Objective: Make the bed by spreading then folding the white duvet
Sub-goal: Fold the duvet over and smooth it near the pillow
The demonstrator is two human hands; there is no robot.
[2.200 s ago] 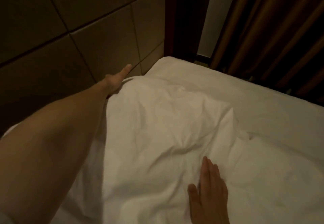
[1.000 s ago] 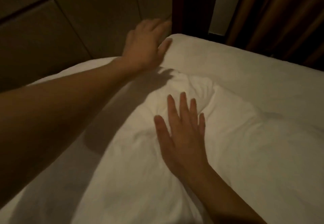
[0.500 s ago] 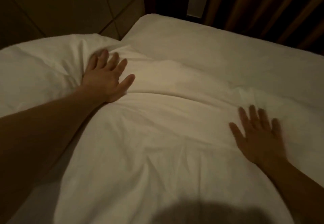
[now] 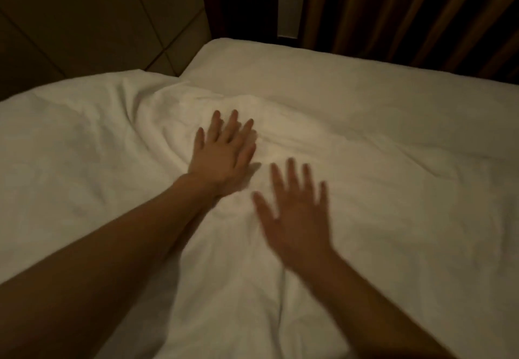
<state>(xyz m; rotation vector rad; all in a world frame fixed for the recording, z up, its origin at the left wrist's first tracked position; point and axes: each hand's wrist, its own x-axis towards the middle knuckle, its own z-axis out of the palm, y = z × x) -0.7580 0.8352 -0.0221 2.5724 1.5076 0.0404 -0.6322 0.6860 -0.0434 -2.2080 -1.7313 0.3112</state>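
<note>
Head view: left hand (image 4: 222, 159), right hand (image 4: 295, 212) flat on duvet (image 4: 365, 190).

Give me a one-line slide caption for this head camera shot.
Left hand and right hand, open, side by side, smoothing the wrinkled white duvet.

I'm looking down on a wide bed dressed in a smooth white fitted sheet (image 4: 351, 77), its far corner meeting the wall and its far edge running off to the right. Across the bed lies the puffy white cotton duvet (image 4: 379, 218), rumpled, covering the near part and reaching the left edge. I see its creased border crossing the bed short of the far edge, leaving a bare strip of sheet. Folds bunch near the middle.
</note>
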